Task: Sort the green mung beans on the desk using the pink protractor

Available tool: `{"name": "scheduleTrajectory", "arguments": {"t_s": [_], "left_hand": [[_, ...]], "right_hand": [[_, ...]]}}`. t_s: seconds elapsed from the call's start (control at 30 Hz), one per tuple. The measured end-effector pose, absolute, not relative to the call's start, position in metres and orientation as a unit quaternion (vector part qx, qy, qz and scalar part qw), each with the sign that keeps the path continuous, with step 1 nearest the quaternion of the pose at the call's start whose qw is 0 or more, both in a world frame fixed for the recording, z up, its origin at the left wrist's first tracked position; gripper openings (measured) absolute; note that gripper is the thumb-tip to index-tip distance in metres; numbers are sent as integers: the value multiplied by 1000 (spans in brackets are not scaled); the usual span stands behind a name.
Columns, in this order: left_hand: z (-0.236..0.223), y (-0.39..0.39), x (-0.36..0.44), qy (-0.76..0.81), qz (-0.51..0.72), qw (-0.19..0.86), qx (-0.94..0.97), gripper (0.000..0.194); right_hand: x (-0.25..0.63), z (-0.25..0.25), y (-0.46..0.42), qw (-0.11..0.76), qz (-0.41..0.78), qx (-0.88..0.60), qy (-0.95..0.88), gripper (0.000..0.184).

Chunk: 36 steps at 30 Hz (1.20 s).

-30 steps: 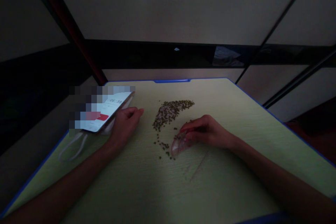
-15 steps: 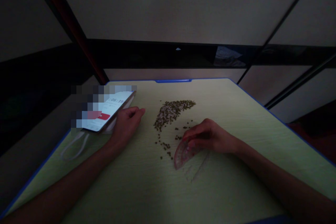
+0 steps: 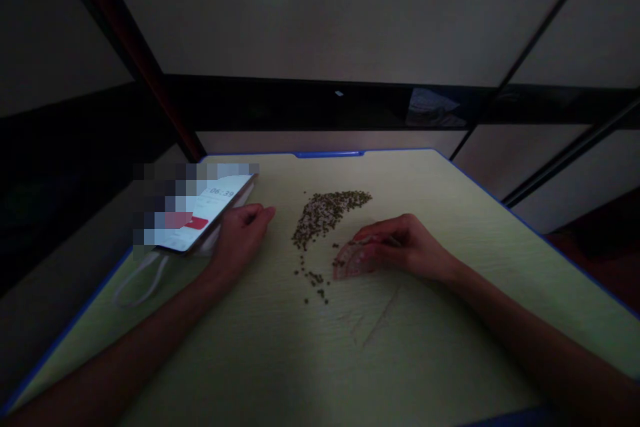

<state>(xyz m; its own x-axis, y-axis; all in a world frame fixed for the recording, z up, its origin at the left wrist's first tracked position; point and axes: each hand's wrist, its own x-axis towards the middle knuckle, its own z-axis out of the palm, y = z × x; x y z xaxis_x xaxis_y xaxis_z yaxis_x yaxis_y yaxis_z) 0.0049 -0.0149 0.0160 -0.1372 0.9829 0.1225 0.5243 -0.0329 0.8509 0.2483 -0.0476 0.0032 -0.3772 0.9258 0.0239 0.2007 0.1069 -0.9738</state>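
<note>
My right hand (image 3: 400, 243) pinches a clear plastic protractor (image 3: 350, 261) with reddish markings, held low over the table. A few small greenish-brown beans (image 3: 335, 246), possibly mung beans, lie at the protractor's left edge, some seen through or beside it. Beyond it spreads a crescent-shaped pile of the same beans (image 3: 325, 213). Several stray beans (image 3: 316, 278) are scattered to the left of the protractor. My left hand (image 3: 243, 230) rests on the table, fingers curled in and nothing visible in them, close beside a phone (image 3: 200, 217).
The phone leans on a whitish object with a looped strap (image 3: 143, 287) at the table's left. A pale wood-grain table (image 3: 270, 347) with a blue edge stands before light cabinet panels (image 3: 320, 20). Scratch-like marks (image 3: 380, 320) show near my right hand.
My right hand has turned the protractor and shifted it slightly up and away from me, among the few nearby beans. My left hand stays where it was.
</note>
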Motion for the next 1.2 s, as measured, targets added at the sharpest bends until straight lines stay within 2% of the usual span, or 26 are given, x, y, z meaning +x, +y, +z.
{"name": "scheduleTrajectory", "arguments": {"t_s": [0.33,0.53,1.07,1.2], "left_hand": [[15,-15,5,626,410,280,601,34],[15,-15,4,630,409,283,597,34],[17,-15,5,632,405,276,601,35],[17,-15,5,636,403,276,598,34]], "right_hand": [[238,5,-55,333,533,-405,-664,21],[238,5,-53,367,508,-442,-642,19],[232,9,-57,338,455,-419,-710,21],[232,7,-57,355,432,-424,-713,18]]}}
